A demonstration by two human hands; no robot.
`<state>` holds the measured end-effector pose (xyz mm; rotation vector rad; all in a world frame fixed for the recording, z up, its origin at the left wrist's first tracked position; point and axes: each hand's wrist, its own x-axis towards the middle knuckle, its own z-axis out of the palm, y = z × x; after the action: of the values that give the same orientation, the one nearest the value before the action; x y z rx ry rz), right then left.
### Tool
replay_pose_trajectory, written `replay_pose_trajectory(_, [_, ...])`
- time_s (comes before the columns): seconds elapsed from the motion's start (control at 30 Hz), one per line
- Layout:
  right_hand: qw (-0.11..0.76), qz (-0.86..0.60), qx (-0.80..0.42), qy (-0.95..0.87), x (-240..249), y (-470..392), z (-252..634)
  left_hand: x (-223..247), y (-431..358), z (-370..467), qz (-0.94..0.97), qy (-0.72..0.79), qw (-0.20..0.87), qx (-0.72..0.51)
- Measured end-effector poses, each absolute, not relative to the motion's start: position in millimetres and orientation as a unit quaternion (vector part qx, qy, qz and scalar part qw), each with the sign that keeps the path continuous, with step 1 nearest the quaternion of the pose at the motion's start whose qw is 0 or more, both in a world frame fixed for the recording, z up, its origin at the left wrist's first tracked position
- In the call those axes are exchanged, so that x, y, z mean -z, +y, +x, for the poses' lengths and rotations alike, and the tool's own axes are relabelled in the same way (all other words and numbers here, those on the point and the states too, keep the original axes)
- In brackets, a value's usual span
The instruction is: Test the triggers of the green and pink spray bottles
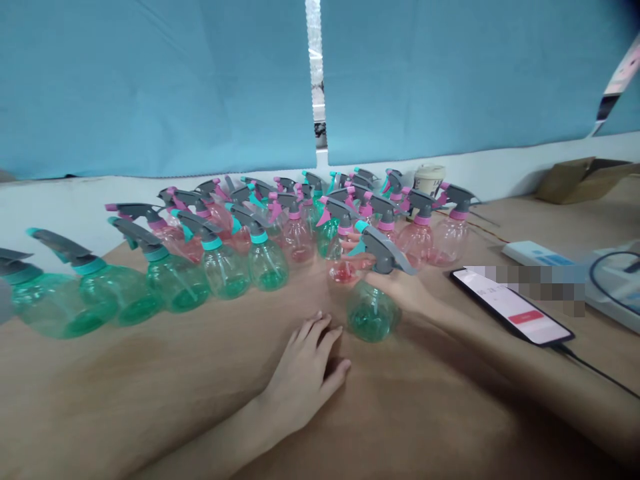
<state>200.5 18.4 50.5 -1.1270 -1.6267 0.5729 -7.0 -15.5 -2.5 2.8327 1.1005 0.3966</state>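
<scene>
My left hand (303,373) lies on the wooden table, palm down, fingers stretched out and holding nothing. Just right of its fingertips is a green spray bottle (374,313) with a grey and turquoise trigger head and some liquid in the bottom. My right hand (407,290) reaches in from the right and grips this bottle around its neck; its fingers show on the far side, partly hidden by the trigger head. Behind those fingers stands a pink spray bottle (342,272), partly covered.
A row of green spray bottles (183,287) runs along the left, with more pink spray bottles (299,241) behind. On the right lie a phone (515,307) with a cable and a white power strip (540,257). Farther back are a paper cup (429,180) and a cardboard box (575,180).
</scene>
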Motion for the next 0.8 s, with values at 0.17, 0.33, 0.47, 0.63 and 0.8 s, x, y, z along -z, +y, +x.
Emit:
replay_pose_trajectory(0.17, [0.543, -0.412, -0.287, -0.674, -54.9, 18.3, 199.0, 3.3, -15.0, -7.2, 0.923, 0.361, 0.038, -0.127])
replay_pose_trajectory(0.33, [0.536, -0.428, -0.296, -0.665, -55.4, 17.9, 199.0, 3.8, -14.6, -7.2, 0.923, 0.359, 0.036, -0.132])
replay_pose_trajectory(0.47, [0.545, -0.415, -0.289, -0.668, -53.3, 18.3, 199.8, 2.7, -14.8, -7.4, 0.924, 0.357, 0.039, -0.132])
replay_pose_trajectory(0.63, [0.536, -0.450, -0.276, -0.659, -50.9, 18.0, 199.8, 2.9, -14.3, -7.3, 0.923, 0.358, 0.040, -0.133])
replay_pose_trajectory(0.8, [0.517, -0.495, -0.246, -0.653, -47.9, 18.3, 200.8, 3.7, -14.3, -7.4, 0.924, 0.358, 0.037, -0.131])
